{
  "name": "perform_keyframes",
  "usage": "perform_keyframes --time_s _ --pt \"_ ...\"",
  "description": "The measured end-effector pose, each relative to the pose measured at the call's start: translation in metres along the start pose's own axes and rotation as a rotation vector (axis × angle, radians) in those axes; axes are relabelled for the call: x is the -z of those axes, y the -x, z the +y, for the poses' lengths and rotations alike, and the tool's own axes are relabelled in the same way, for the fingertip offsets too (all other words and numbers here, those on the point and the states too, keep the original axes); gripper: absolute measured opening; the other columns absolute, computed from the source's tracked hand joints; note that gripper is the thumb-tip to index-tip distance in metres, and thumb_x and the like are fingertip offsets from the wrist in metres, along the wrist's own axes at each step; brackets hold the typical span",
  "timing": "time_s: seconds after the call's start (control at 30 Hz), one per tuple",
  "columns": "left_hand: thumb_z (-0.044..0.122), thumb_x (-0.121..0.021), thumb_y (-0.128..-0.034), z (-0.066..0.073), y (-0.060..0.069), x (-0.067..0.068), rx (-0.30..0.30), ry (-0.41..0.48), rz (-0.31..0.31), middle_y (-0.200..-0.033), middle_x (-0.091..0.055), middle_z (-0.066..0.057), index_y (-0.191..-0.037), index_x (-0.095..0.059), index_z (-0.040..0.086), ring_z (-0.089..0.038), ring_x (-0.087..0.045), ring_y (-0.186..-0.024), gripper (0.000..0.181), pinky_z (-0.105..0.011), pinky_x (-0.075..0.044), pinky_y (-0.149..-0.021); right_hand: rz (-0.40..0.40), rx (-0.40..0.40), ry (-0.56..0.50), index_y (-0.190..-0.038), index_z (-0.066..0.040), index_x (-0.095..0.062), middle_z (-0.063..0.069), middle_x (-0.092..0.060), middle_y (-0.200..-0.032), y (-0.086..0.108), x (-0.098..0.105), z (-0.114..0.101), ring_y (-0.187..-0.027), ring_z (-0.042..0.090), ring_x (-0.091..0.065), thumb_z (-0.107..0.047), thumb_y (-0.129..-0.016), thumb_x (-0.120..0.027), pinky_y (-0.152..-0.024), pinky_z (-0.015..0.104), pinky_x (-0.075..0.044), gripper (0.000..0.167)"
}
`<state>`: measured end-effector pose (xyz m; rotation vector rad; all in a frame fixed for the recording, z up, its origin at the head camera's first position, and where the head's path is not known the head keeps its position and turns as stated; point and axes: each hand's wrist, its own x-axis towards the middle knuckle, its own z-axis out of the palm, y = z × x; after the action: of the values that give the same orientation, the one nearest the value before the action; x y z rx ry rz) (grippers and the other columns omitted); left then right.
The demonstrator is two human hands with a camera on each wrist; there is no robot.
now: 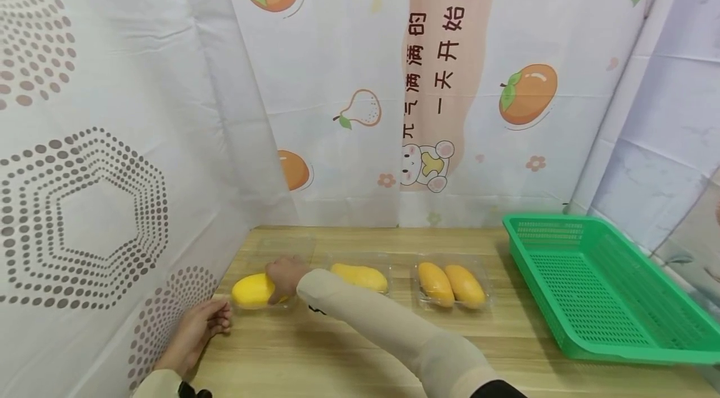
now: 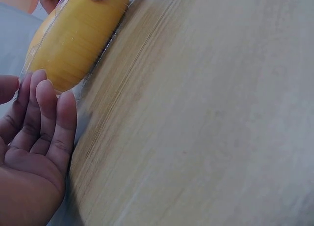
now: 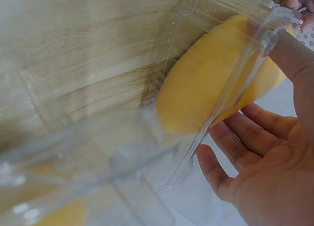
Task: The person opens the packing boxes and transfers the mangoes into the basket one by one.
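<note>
At the left of the table, a yellow mango (image 1: 251, 290) lies in a clear plastic clamshell box (image 3: 189, 12) whose lid stands raised. My right hand (image 1: 287, 276) grips this mango, thumb on one side and fingers on the other, beside the box's clear wall. My left hand (image 1: 209, 323) is at the box's left end, its fingers loosely bent. In the left wrist view, the left fingertips (image 2: 46, 91) are close to the mango's end and the plastic edge; whether they touch is unclear.
Another clear box with yellow mangoes (image 1: 360, 277) is in the middle, partly behind the right sleeve. Farther right, a clear box holds two orange-yellow mangoes (image 1: 450, 285). A green plastic basket (image 1: 520, 248) stands at the right. Patterned curtains (image 1: 349, 210) border the wooden table (image 1: 270, 360).
</note>
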<state>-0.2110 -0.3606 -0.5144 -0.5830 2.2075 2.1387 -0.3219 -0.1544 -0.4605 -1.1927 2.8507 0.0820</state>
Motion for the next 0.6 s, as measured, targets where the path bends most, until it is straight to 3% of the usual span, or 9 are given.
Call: perform_keyframes --time_s 0.33,0.6 --pt "0.02 -0.053 -0.1084 0.0002 -0.0019 -0.0004 0.012 -0.01 -0.006 -0.092 -0.067 -0.007 -0.11 -0.064 -0.006 -0.018 -0.063 -0.077 0.028 -0.035 -0.059 -0.072 0.019 0.019 -0.002 -0.115 -0.026 -0.065 -0.018 -0.062 -0.095 -0.0001 -0.0012 0.0026 -0.084 0.003 -0.053 -0.058 -0.076 -0.087 -0.08 0.026 -0.042 0.055" --pt "0.022 -0.053 -0.1085 -0.0003 -0.0004 -0.0006 -0.001 -0.013 0.012 -0.09 -0.068 -0.007 -0.108 -0.066 -0.005 -0.016 -0.063 -0.075 0.03 -0.034 -0.059 -0.071 0.088 0.08 0.0 -0.103 -0.023 -0.07 -0.016 -0.062 -0.085 0.005 0.0004 0.0051 -0.079 0.002 -0.053 -0.059 -0.077 -0.085 -0.1 0.038 -0.046 0.047"
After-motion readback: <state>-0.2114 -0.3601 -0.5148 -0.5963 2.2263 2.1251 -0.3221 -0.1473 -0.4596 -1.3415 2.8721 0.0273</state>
